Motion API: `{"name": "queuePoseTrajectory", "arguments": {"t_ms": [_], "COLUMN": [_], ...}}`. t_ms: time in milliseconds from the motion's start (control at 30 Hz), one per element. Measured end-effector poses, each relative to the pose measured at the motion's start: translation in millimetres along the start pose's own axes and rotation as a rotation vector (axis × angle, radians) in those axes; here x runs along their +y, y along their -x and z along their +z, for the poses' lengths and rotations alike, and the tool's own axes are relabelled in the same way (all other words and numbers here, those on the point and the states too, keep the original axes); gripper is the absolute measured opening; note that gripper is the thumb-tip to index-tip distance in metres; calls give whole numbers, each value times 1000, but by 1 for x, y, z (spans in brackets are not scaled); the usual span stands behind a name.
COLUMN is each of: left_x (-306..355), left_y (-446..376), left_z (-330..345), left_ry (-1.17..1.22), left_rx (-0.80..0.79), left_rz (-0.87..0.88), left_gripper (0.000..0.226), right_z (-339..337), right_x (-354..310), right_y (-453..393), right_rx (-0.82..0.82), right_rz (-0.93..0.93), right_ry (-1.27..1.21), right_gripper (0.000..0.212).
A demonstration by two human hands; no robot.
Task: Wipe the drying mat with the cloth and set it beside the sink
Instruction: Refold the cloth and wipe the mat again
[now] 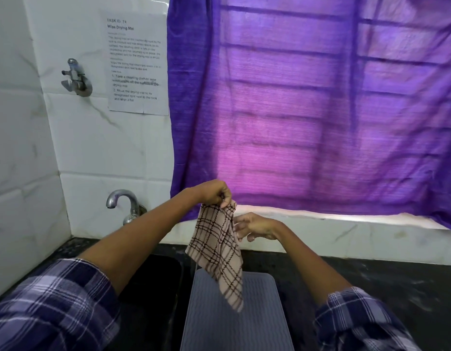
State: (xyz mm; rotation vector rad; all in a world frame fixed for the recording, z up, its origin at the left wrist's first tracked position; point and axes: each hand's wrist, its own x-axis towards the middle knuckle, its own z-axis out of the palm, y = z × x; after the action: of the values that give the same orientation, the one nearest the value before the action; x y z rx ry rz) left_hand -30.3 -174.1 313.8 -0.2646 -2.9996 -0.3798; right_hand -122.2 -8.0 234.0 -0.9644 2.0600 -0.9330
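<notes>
Checked cloth (pixel 216 252) dangles from your left hand (pixel 214 192), its grip pinching the top corner above the grey drying mat (pixel 234 323); your right hand (pixel 254 226) touches its edge, fingers relaxed.

Dim, curtain-filtered (pixel 308 110) purple backlight

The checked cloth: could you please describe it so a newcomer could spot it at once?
Below the purple curtain, above the grey ribbed drying mat on the black counter, hangs the beige, brown-checked cloth. The left hand pinches its top corner; it is the only patterned fabric hanging free.
</notes>
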Motion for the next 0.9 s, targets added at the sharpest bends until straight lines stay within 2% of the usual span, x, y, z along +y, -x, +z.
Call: {"name": "queuePoseTrajectory", "arguments": {"t_ms": [133, 267, 367, 433, 500, 533, 633, 733, 800, 900], "left_x": [-2, -2, -4, -5, -7, -7, -10, -12, -13, -17], "left_y": [2, 2, 3, 3, 3, 3, 5, 7, 10, 15], "left_z": [1, -4, -6, -4, -3, -2, -1, 1, 3, 5], "left_ry": [-8, -3, -7, -12, -15, -17, -11, 1, 17, 52], "left_rx": [1, 46, 73, 86, 93, 91, 87, 84, 80, 81], "left_rz": [-16, -36, -48, -57, -62, -63, -75, -83, -88, -104], "left_gripper": [24, 26, 26, 27, 27, 27, 28, 27, 27, 25], "right_z": [7, 13, 22, 29, 33, 36, 41, 43, 42, 30], "right_x": [3, 16, 24, 28, 34, 37, 47, 55, 54, 48], "right_y": [-2, -2, -2, -4, -8, -8, -9, -15, -18, -19], "right_rx": [15, -1, 97, 245, 382, 396, 263, 316, 432, 581], "right_rz": [-50, -9, 46, 39, 55, 97, 224, 103, 26, 18], "right_ry": [-9, -140, -81, -38, -18, -10, -58, -262, -294, -247], "right_gripper": [32, 65, 79, 70, 52, 44, 28, 18, 12, 4]}}
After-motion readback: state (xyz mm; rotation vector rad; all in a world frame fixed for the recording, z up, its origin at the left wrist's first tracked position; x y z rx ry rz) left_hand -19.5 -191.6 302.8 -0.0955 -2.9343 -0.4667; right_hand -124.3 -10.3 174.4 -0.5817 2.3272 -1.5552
